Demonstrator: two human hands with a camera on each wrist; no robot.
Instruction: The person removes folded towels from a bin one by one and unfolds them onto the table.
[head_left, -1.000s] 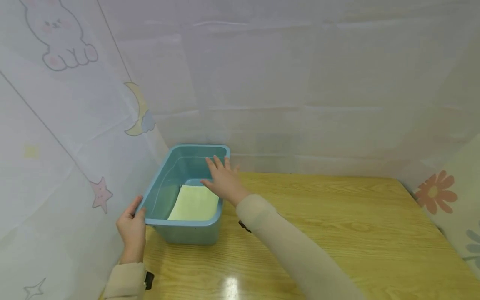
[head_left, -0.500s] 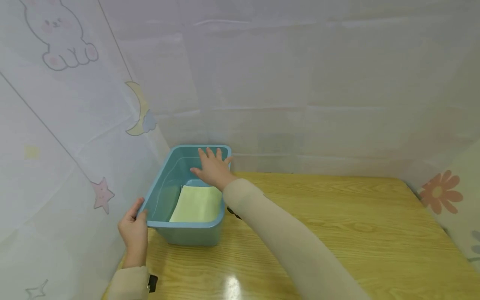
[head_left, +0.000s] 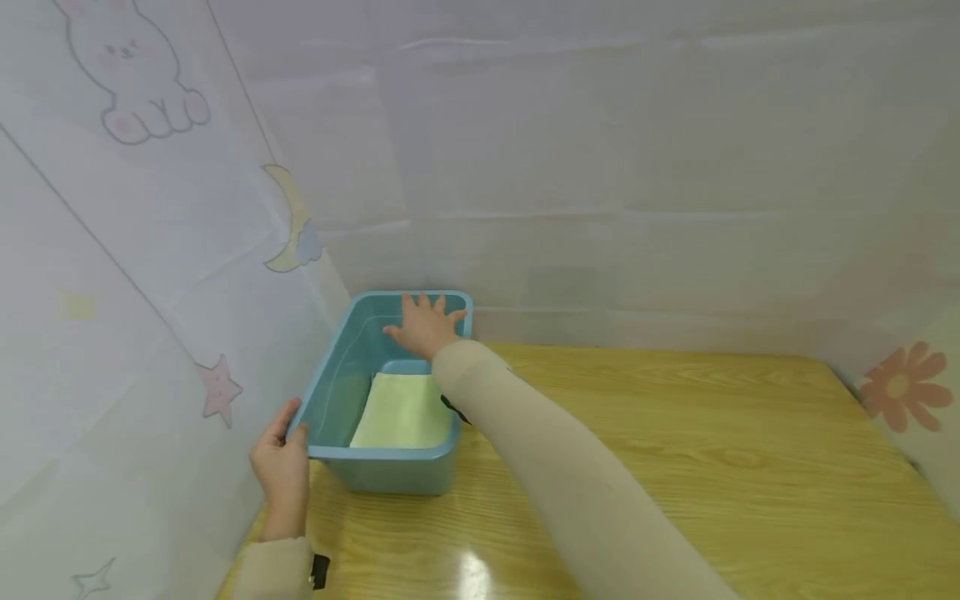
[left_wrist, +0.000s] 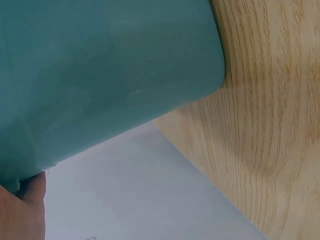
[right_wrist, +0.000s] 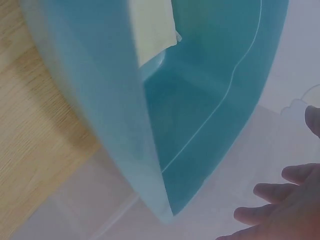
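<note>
A teal plastic bin (head_left: 390, 479) stands at the left end of the table, long side pointing away from me. Inside it, flat on the bottom, lies a pale yellow folded cloth or sheet (head_left: 401, 408). My left hand (head_left: 283, 471) grips the rim at the bin's near left corner; its thumb also shows at the bin's edge in the left wrist view. Over the far end of the bin is my right hand (head_left: 429, 327), palm down and fingers spread, holding nothing. In the right wrist view its spread fingers (right_wrist: 275, 192) appear beside the bin's far corner.
The wood-grain table (head_left: 660, 450) extends to the right of the bin. A pale curtain wall (head_left: 562, 167) rises behind the table, and another printed sheet (head_left: 150, 275) runs close along the bin's left side.
My right hand has moved left and farther away, from the bin's right side to over its far end. The left hand keeps its grip on the rim. The head view has shifted slightly.
</note>
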